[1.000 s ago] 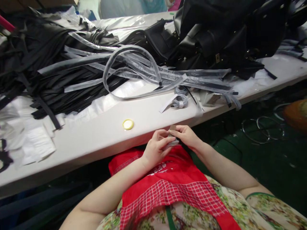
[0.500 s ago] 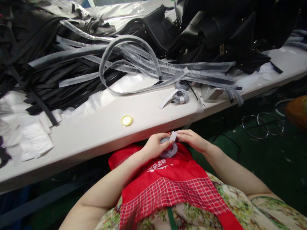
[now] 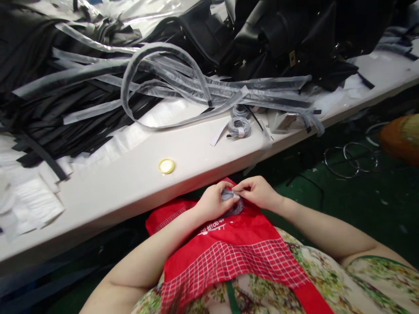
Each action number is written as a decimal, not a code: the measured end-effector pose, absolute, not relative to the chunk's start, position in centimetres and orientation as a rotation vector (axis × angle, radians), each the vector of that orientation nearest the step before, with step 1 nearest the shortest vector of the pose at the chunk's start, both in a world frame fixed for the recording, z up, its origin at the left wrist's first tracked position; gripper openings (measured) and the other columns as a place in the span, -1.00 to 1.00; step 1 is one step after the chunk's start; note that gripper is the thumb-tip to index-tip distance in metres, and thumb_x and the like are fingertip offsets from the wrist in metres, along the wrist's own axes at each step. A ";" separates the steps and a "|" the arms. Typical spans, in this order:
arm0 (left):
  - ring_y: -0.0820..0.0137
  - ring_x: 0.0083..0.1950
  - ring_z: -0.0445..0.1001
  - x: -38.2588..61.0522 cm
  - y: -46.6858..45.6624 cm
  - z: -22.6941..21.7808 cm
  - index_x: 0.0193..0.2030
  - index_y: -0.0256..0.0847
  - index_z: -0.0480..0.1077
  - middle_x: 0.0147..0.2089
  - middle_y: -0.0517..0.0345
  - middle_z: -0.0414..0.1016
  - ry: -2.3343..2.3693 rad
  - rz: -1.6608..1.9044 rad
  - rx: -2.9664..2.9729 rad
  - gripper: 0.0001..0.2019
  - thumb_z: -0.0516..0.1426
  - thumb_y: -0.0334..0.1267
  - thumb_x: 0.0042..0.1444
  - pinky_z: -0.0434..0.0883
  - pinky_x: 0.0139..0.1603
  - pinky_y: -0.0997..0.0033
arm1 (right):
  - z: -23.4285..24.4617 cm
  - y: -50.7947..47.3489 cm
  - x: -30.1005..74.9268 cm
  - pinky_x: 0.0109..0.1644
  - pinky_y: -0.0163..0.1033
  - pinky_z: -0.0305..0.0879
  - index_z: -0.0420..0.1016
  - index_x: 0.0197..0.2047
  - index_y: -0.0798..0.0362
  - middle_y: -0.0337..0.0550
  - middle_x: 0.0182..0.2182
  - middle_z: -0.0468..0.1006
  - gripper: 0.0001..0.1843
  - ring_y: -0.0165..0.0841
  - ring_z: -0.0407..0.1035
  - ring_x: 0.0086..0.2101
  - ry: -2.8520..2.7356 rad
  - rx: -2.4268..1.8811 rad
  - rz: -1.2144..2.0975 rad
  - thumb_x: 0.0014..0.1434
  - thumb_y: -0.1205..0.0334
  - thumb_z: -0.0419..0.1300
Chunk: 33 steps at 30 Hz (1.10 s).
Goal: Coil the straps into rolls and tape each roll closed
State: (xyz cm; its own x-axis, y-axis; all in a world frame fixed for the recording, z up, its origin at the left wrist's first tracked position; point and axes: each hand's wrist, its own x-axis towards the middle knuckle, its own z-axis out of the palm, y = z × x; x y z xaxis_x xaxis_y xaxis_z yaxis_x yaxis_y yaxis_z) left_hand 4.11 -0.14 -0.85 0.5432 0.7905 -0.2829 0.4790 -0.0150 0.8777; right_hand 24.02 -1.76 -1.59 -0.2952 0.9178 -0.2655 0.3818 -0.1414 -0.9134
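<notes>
My left hand (image 3: 212, 201) is closed around a small coil of grey, plastic-sleeved strap (image 3: 237, 209), thumb across its top, above the red apron (image 3: 225, 235). My right hand (image 3: 258, 192) pinches at the coil's far right side. Between its thumb and forefinger is the end of a white strip that wraps the coil; most of this strip is hidden by the fingers. On the table ahead lie similar coils (image 3: 239, 127), one with a white band and a loose white strip (image 3: 218, 134) beside it.
Long plastic-sleeved straps (image 3: 163, 126) loop over the white table (image 3: 137, 174). Black strips (image 3: 81, 131) pile at the left, and black leather-like bags (image 3: 262, 43) at the back right. A yellow-rimmed disc (image 3: 166, 166) lies near the table edge. Wire rings (image 3: 342, 162) are on the floor at right.
The white strip's free end, upright before, is now folded down at the coil. My right hand has gone from loosely spread fingers to a pinch. The view has shifted slightly.
</notes>
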 end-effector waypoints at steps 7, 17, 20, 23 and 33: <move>0.44 -0.47 0.45 4.8 1.7 -2.3 -0.18 -0.40 0.52 -0.43 0.09 0.54 0.984 0.391 0.917 -0.56 0.36 -0.17 -0.20 0.39 -0.36 0.44 | -4.4 -4.1 24.2 0.20 0.04 0.32 0.28 0.28 0.20 0.18 0.17 0.39 -0.41 -0.12 0.30 0.16 -2.253 -1.144 0.658 0.16 0.40 0.00; 0.34 -0.34 0.50 7.0 4.5 -2.5 -0.19 -0.40 0.53 -0.34 -0.01 0.60 1.041 0.468 1.082 -0.48 0.41 -0.08 -0.27 0.41 -0.26 0.39 | 0.5 1.8 31.3 0.13 -0.09 0.37 0.47 0.08 -0.06 -0.06 -0.01 0.56 -0.60 -0.21 0.43 0.01 -1.763 -1.499 0.405 0.28 0.28 -0.05; 0.33 -0.34 0.51 6.9 4.5 -2.6 -0.21 -0.37 0.54 -0.34 0.01 0.60 1.085 0.492 1.123 -0.53 0.41 -0.12 -0.27 0.41 -0.27 0.41 | 3.0 7.2 37.3 0.17 -0.06 0.26 0.56 -0.06 0.10 0.16 -0.09 0.57 -0.54 -0.12 0.40 0.03 -1.530 -2.091 0.150 0.36 0.19 -0.16; 0.34 -0.37 0.50 6.8 4.4 -2.7 -0.22 -0.36 0.54 -0.38 0.03 0.60 1.097 0.492 1.095 -0.54 0.40 -0.12 -0.28 0.39 -0.32 0.43 | 3.8 12.0 41.3 0.13 0.02 0.22 0.61 -0.20 0.26 0.35 -0.20 0.57 -0.50 0.02 0.43 -0.02 -1.521 -2.367 0.208 0.34 0.09 -0.07; 0.26 -0.29 0.54 6.6 4.0 -2.6 -0.21 -0.34 0.57 -0.31 -0.03 0.63 1.113 0.507 1.097 -0.49 0.39 -0.02 -0.28 0.45 -0.22 0.38 | 3.4 21.1 44.1 -0.06 -0.17 0.28 0.57 -0.57 0.14 0.07 -0.44 0.59 -0.63 -0.13 0.46 -0.19 -1.397 -2.336 0.697 0.17 0.11 0.22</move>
State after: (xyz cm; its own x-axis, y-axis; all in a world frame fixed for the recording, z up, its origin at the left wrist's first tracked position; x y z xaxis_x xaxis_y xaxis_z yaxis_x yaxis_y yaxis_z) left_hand 6.62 4.03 -2.61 0.4057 0.7930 -0.4544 0.1770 0.4196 0.8903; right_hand 44.14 21.05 3.41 0.3996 0.8848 -0.2397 0.7232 -0.4649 -0.5107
